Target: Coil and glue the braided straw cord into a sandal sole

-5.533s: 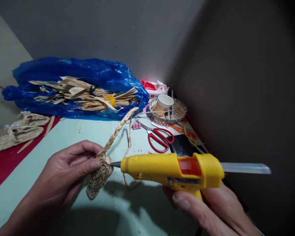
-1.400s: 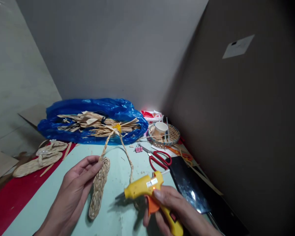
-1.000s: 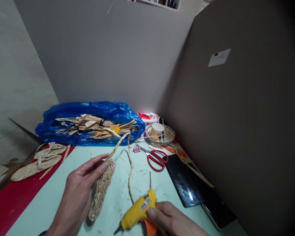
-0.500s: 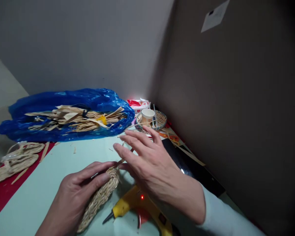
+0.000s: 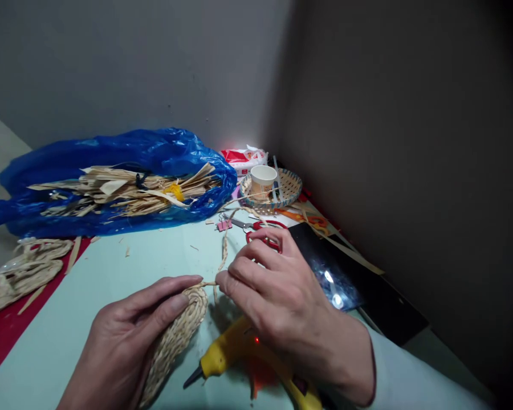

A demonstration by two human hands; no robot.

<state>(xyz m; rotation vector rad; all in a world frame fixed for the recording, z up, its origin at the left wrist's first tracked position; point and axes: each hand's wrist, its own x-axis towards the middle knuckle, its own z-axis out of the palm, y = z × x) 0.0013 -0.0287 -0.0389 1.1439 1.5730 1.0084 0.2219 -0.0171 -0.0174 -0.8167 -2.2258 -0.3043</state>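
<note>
My left hand (image 5: 132, 330) grips a coiled, braided straw sole (image 5: 175, 336), thumb on its face and fingers along its upper edge. From the tip of that sole a thin straw braid (image 5: 208, 283) runs to my right hand (image 5: 277, 302), which pinches it between thumb and forefinger. The loose end of the braid trails up past the fingers toward the back. Partly under my right hand lies a yellow glue gun (image 5: 222, 353), its red light lit and its dark nozzle pointing left.
A blue plastic bag (image 5: 128, 142) holding straw bundles lies at the back left. Behind my right hand are red-handled scissors (image 5: 243, 224), a pink binder clip (image 5: 224, 225) and a woven basket (image 5: 293, 188) with a paper cup (image 5: 263, 179). Straw soles (image 5: 34, 273) lie at far left.
The fingers of my right hand have closed from a spread pose into a pinch on the braid. My left hand keeps its hold on the sole. The camera view has shifted slightly.
</note>
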